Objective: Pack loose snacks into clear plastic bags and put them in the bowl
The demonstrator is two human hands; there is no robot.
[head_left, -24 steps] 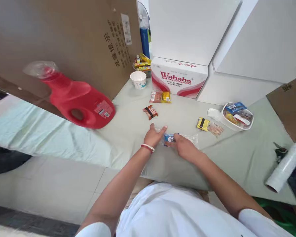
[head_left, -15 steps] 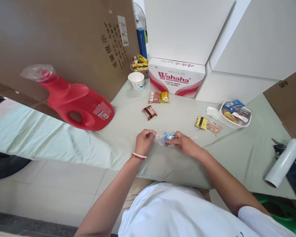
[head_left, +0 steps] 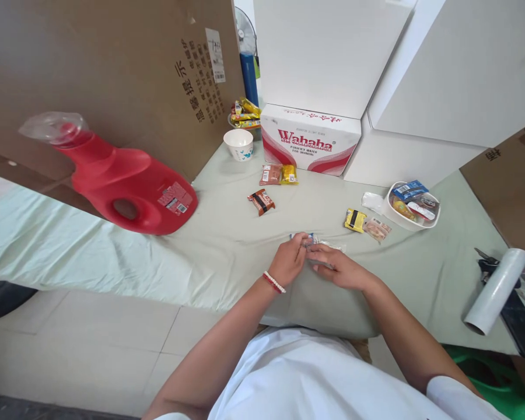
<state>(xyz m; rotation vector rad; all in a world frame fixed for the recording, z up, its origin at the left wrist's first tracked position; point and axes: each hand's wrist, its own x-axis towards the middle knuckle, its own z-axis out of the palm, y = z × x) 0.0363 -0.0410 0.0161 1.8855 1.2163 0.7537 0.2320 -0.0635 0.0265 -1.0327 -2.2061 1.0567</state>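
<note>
Near the table's front edge, a small blue snack packet is mostly covered by my fingers. My left hand is closed over it, fingertips on the packet and the clear film around it. My right hand meets it from the right, with bent fingers pressed on the clear plastic film. Some of that film shows beyond the right fingers. An orange-brown snack packet lies farther off to the left. To the right lie a yellow packet and a pale pink packet.
A red jug stands left. Behind are a paper bowl, a Wahaha box, and a reddish packet beside a yellow packet. A white tub holds packets; a film roll lies at right.
My left hand has moved right and onto the blue packet, folding the film toward it. My right hand's fingers have shifted slightly off the packet's front. The view has turned a little.
</note>
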